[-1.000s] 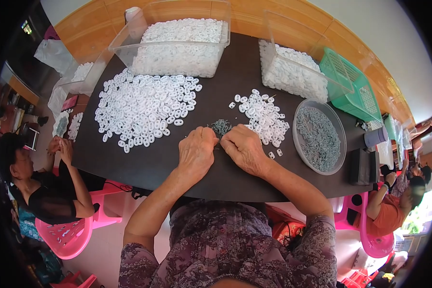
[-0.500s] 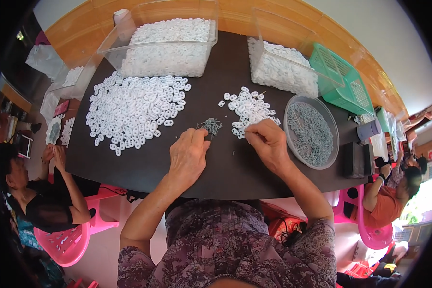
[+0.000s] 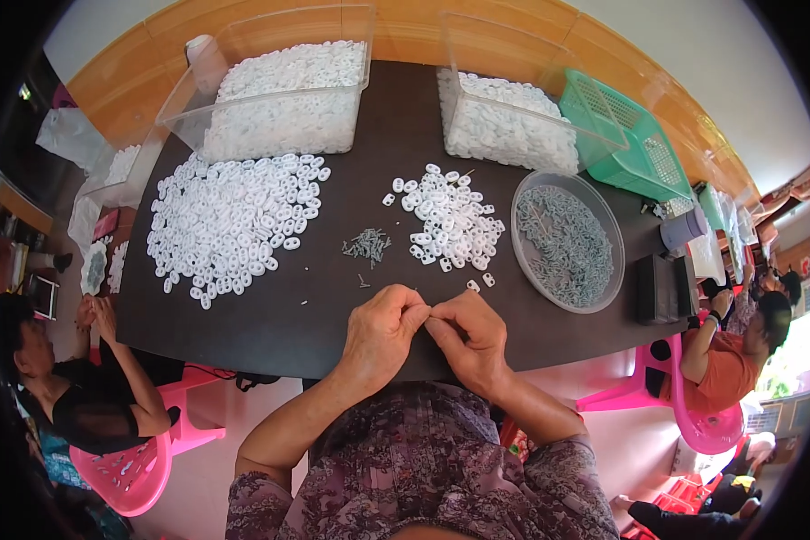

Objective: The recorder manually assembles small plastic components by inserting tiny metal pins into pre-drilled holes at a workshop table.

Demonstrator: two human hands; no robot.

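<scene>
Near the table's front edge, my left hand (image 3: 380, 331) and my right hand (image 3: 466, 339) meet fingertip to fingertip. Both are pinched closed, and whatever sits between the fingers is too small and hidden to name. Just beyond them lies a small heap of grey screws (image 3: 366, 244). To its right spreads a small pile of white oval plastic pieces with two holes (image 3: 454, 219). A much larger pile of similar white pieces (image 3: 229, 225) covers the table's left side. On the right, a round clear tub (image 3: 614, 270) holds many more grey screws.
Two clear bins, one back left (image 3: 362, 76) and one back right (image 3: 513, 112), hold white pieces. Beside the right bin is a green basket (image 3: 643, 175). A black box (image 3: 659, 290) and a grey cup (image 3: 684, 229) stand at the right. People sit at both sides.
My left hand has left the screw heap and my right hand the small white pile. Both have come together nearer my body. The view has shifted slightly.
</scene>
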